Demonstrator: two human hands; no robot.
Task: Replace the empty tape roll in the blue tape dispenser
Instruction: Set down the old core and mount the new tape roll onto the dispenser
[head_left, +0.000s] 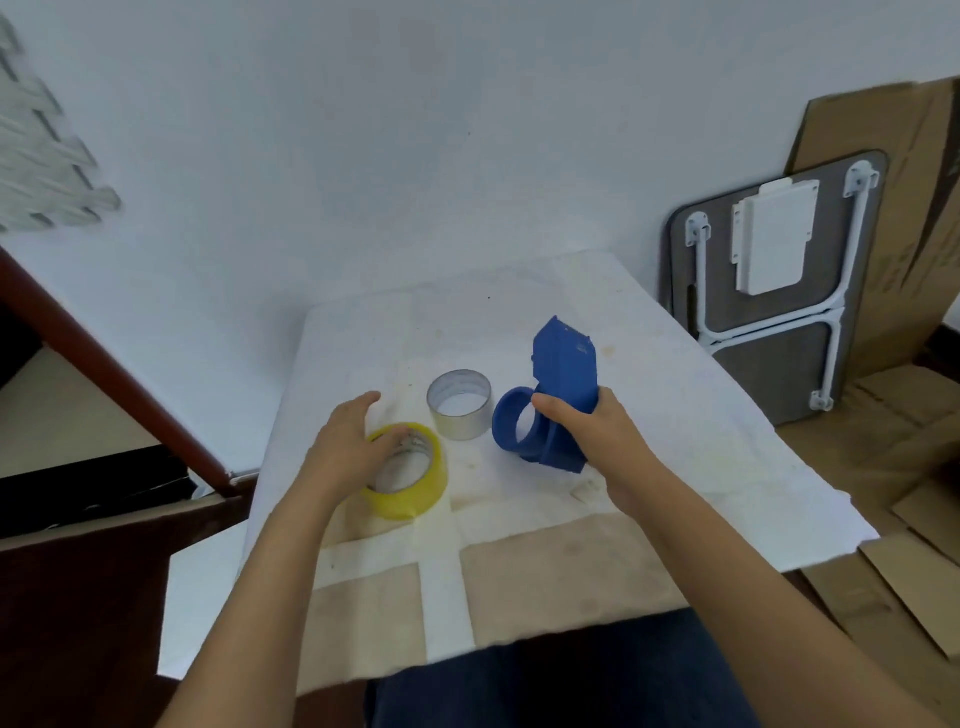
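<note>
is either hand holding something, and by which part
The right hand has its grip on the blue tape dispenser, around its middle. The left hand rests on the yellow tape roll, not gripping it.

I count one blue tape dispenser (563, 395), one yellow tape roll (415, 483), one empty core (460, 410), two hands.

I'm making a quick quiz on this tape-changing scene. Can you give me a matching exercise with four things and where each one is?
Things:
1. yellow tape roll
2. empty core
3. blue dispenser
4. folded table

Places:
A. leaning on the wall
B. held in the right hand
C. standing alone between the other two
D. under the left hand

Pairs: 1-D, 2-C, 3-B, 4-A
</note>
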